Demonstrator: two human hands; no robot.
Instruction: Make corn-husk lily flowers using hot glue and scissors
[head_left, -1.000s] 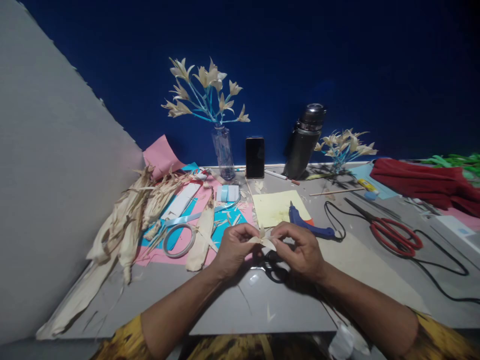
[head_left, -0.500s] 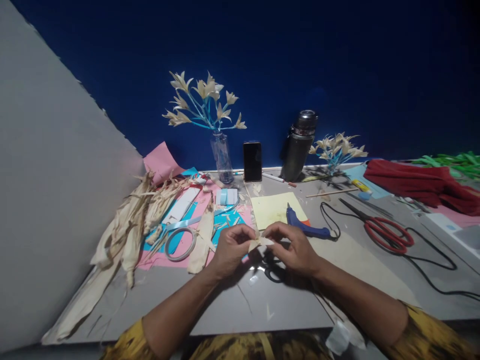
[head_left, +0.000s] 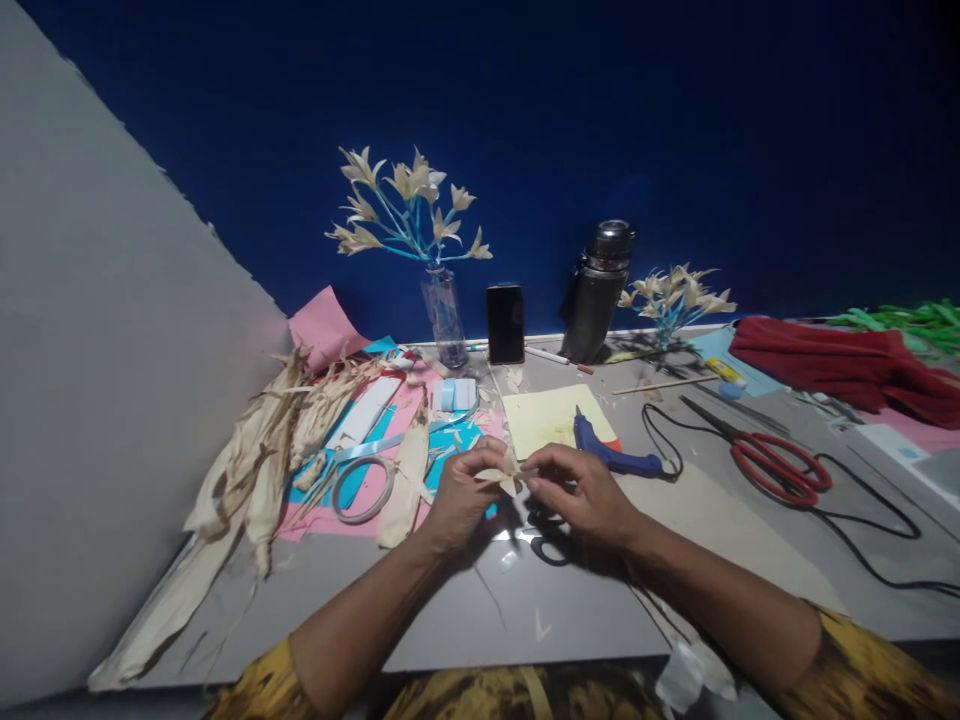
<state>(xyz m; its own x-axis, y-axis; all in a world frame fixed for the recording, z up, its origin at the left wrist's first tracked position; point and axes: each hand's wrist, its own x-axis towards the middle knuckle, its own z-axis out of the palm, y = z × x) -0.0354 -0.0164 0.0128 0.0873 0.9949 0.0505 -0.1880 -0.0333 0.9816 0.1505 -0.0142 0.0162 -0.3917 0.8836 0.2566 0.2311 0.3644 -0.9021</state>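
Note:
Between my two hands is a small cream corn-husk flower (head_left: 507,476) with pointed petals, held above the table. My left hand (head_left: 466,498) pinches it from the left, fingers bent. My right hand (head_left: 583,492) closes thumb and forefinger at its right side. Partly hidden beneath my right hand lie small black-handled scissors (head_left: 551,550). Just beyond that hand a blue glue gun (head_left: 615,452) rests by a yellow paper sheet (head_left: 551,412).
Dried husks (head_left: 259,450) and a tape roll (head_left: 362,490) cover the left side. Husk flowers stand in a glass bottle (head_left: 444,315) at the back, near a phone (head_left: 505,325) and a flask (head_left: 598,295). Large red-handled scissors (head_left: 780,468) and a black cord lie right.
The flower has turned in my fingers and shifted slightly left, its petals now pointing differently. My right fingers have moved a little along its side. Things on the table stay put.

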